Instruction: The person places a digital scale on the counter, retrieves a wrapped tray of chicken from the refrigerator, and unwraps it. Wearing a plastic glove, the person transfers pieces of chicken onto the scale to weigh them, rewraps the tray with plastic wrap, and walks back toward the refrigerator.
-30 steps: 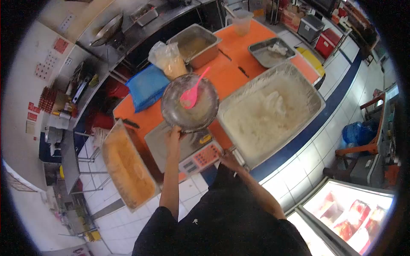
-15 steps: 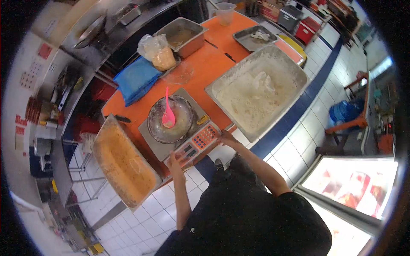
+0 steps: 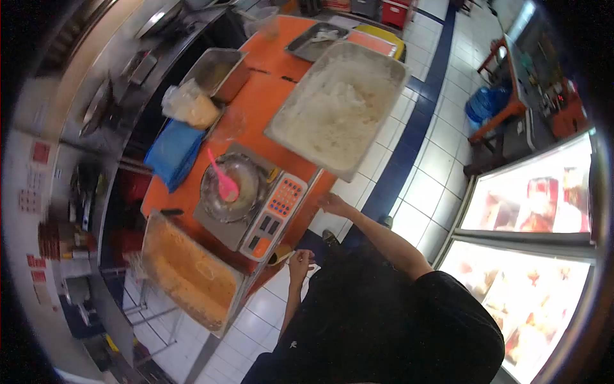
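Observation:
A round metal bowl point(image 3: 246, 171) rests on the steel plate of a digital scale point(image 3: 279, 203), with a pink spoon point(image 3: 226, 186) inside it. My left hand point(image 3: 300, 264) is off the table's near edge, below the scale, its fingers curled; whether it holds anything is too small to tell. To the right of the scale, my right hand point(image 3: 332, 203) hangs near the table edge, fingers loosely apart and nothing visible in them. A large tray of white powder point(image 3: 339, 105) lies beyond my right hand. At the left is a tray of orange crumbs point(image 3: 188, 272).
The orange table point(image 3: 259, 115) also bears a blue bag point(image 3: 173, 153), a plastic bag of orange crumbs point(image 3: 195, 110), a deep steel pan point(image 3: 220, 73) and a shallow tray point(image 3: 315, 41). A lit glass-topped freezer point(image 3: 531, 249) stands at the right.
Both hands have come away from the scale. Earlier, my left hand held the bowl above the scale, then the bowl was set down on it. The view has turned to the right.

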A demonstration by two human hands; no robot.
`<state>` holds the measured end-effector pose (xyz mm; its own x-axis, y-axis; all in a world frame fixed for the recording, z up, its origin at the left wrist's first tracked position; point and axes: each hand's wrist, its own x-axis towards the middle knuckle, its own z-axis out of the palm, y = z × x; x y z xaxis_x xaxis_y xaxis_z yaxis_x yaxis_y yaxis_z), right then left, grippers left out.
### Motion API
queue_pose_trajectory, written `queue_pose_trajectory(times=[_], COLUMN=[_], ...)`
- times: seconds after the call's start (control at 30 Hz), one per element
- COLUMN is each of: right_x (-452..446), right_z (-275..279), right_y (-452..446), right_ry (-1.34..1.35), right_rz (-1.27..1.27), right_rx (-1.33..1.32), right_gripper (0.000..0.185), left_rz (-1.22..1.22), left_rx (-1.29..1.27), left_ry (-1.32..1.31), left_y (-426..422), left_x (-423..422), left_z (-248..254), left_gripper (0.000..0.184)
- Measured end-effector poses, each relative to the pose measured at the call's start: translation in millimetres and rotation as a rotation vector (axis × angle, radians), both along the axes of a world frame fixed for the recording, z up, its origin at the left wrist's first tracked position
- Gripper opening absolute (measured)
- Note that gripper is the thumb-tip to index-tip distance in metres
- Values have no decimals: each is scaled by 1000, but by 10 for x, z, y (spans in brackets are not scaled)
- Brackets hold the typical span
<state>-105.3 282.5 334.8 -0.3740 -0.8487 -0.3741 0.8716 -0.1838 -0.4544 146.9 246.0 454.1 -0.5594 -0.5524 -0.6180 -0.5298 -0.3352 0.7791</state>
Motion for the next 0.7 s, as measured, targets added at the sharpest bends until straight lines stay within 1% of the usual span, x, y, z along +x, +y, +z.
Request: queue_pose_trajectory(times=[0.03,0.07,0.1,0.13,0.17,0.2,0.23,0.27,0.33,0.37,0.4,0.43,0.47,0.5,0.53,0.6,0.63,0.67,0.7], right_x=[-56,-146,-184,-273,-367,-480,-553,-629,-765,-809,-837,-789,-745,-783,-774,-834,-911,-1001,-1084], right_z=[151,324,256,282,382,582,748,728,865,1076,1134,1675,2037,2263,2473,2945,3103,3272,3371], right_y=[277,617,1032,1402,1824,2287,2742,3188,4094,4543,4979,5187,5378,5559,5737,6020,6122,6211,6279], right_ry=[700,1384,1382,1396,1379,1293,1206,1100,902,823,875,713,775,749,803,950,986,967,947], right_rz=[267,523,556,621,680,549,408,158,-315,-544,-830,-1051,-1377,-1576,-1667,-1829,-1855,-1874,-1892], right_rx=[320,685,752,878,1023,1090,1154,1267,1442,1578,1740,1860,1861,1866,1895,2093,2156,2195,2237], right_gripper=[38,36,35,36,38,38,38,39,35,32,30,26,21,20,21,29,33,31,28], left_rz=[-38,-29,-54,-116,-145,-258,-366,-479,-713,-848,-985,-1115,-1229,-1331,-1435,-1521,-1529,-1514,-1460], left_rx=[-8,22,47,-5,-60,22,43,33,0,-32,-72,-115,-159,-202,-247,-275,-276,-262,-229], left_ry=[2,-84,-158,-179,-52,112,41,-60,-218,-266,-312,-346,-362,-367,-361,-309,-285,-276,-270], left_y=[-26,-49,-79,-139,-130,-197,-215,-140,66,199,304,396,480,556,631,889,1017,1174,1456], left_x=[-40,-92,-262,-282,-324,-361,-626,-932,-1560,-1872,-2153,-2398,-2645,-2871,-3107,-3652,-3952,-4260,-4604], left_z=[-103,-210,-373,-683,-908,-1133,-1262,-1444,-1790,-1933,-2064,-2214,-2364,-2528,-2691,-2831,-2899,-2917,-2713], left_gripper=[22,21,20,23,26,24,24,23,22,22,22,21,21,21,20,19,19,19,19])
